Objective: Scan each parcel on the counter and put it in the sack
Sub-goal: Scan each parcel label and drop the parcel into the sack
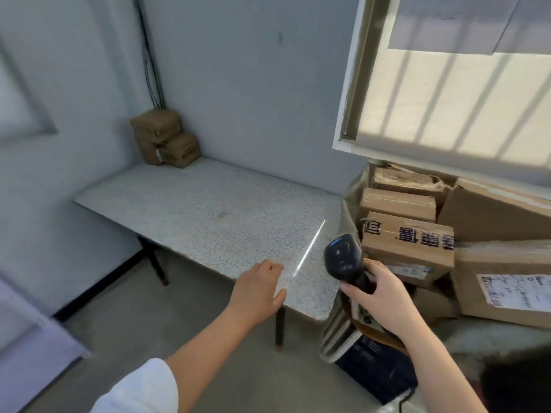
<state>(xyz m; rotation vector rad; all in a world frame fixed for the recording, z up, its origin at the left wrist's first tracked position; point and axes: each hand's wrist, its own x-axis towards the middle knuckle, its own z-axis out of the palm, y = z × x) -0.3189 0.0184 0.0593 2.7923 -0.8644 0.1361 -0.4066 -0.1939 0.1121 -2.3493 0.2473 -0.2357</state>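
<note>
My right hand (380, 296) grips the handle of a dark handheld scanner (343, 257), held upright at the right end of the speckled stone counter (193, 210). A thin white scan line falls across the counter's near right corner. My left hand (258, 289) rests flat on the counter's front edge, fingers apart, holding nothing. Two small brown parcels (165, 141) are stacked in the far left corner of the counter against the wall. To the right, several cardboard parcels (408, 242) lie inside a translucent sack (350, 198).
A window with bars (453, 93) is above the sack. Black cables (152, 70) run down the wall corner. A dark blue device (375, 368) with a cord sits on the floor below the scanner. The counter stands on dark legs over a grey floor.
</note>
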